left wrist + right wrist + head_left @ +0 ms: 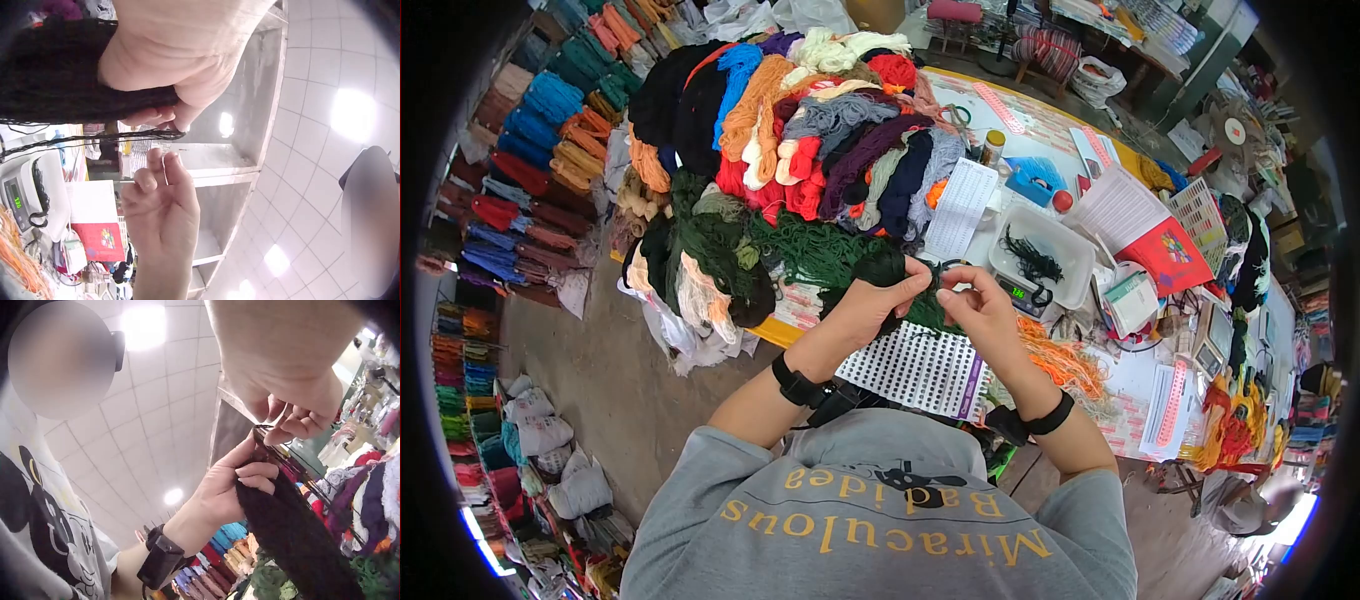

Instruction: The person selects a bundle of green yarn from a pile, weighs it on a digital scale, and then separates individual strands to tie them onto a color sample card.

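Observation:
My left hand grips a thick black yarn skein, which hangs down from the fingers over the table. Between its thumb and index finger a few thin dark strands come together in a small loop at the tips. The right hand is just to the right, thumb and fingertips pinched together on a fine strand end. In the right wrist view its fingertips are right at the looped strands.
A big heap of coloured skeins covers the table's left. Dark green yarn lies before it. On the right are a plastic tray with dark yarn, a digital scale, a red booklet and orange yarn. A dotted sheet lies below my hands.

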### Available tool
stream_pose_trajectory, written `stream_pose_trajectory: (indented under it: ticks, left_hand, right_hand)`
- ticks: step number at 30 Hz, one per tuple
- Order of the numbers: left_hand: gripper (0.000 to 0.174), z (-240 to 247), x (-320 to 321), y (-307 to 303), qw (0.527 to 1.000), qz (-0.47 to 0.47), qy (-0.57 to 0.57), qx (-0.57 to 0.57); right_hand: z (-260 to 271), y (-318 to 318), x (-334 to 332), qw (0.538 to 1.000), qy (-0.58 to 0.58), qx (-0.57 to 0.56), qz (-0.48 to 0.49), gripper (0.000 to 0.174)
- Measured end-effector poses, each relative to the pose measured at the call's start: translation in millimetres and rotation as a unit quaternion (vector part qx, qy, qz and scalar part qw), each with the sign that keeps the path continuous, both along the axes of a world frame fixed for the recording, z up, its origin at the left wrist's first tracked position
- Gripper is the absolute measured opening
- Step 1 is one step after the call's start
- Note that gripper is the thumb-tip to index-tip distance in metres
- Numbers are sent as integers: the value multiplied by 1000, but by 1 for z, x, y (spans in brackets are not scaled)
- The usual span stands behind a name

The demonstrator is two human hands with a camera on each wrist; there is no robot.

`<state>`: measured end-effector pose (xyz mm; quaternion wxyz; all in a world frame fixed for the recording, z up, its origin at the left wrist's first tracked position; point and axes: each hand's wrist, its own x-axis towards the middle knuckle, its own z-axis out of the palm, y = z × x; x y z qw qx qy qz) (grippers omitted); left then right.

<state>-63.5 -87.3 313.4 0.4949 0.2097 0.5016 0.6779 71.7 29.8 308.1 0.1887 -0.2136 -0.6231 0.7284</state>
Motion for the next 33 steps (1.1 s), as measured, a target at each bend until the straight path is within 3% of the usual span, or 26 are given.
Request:
stream_pose_trajectory:
  ticks: [5,10,14,19,21,26,28,33]
  left_hand:
    - [11,1,2,3,1000,-10,24,3]
    - [10,0,2,2,999,5,33,-7]
    - [9,2,3,2,998,9,55,-16]
    - [9,0,4,4,995,-9,97,-13]
    - [8,-1,4,4,982,-3,188,5]
    - [8,1,1,-1,989,13,146,-21]
    - [8,1,0,-3,993,20,116,-24]
    - [8,0,0,-4,992,29,120,-26]
  right_hand:
    - [-11,4,0,996,3,90,16,13]
    - [-1,9,4,1000,-12,-25,12,13]
    - [4,3,0,999,5,-43,9,14]
    - [-2,1,-3,999,-12,48,18,15]
    - [-1,2,-2,999,-14,34,17,14]
    - [-5,6,-1,1000,-24,19,6,12]
    - [-4,4,-3,997,2,52,-54,10]
    - [1,0,-1,985,-26,168,-36,12]
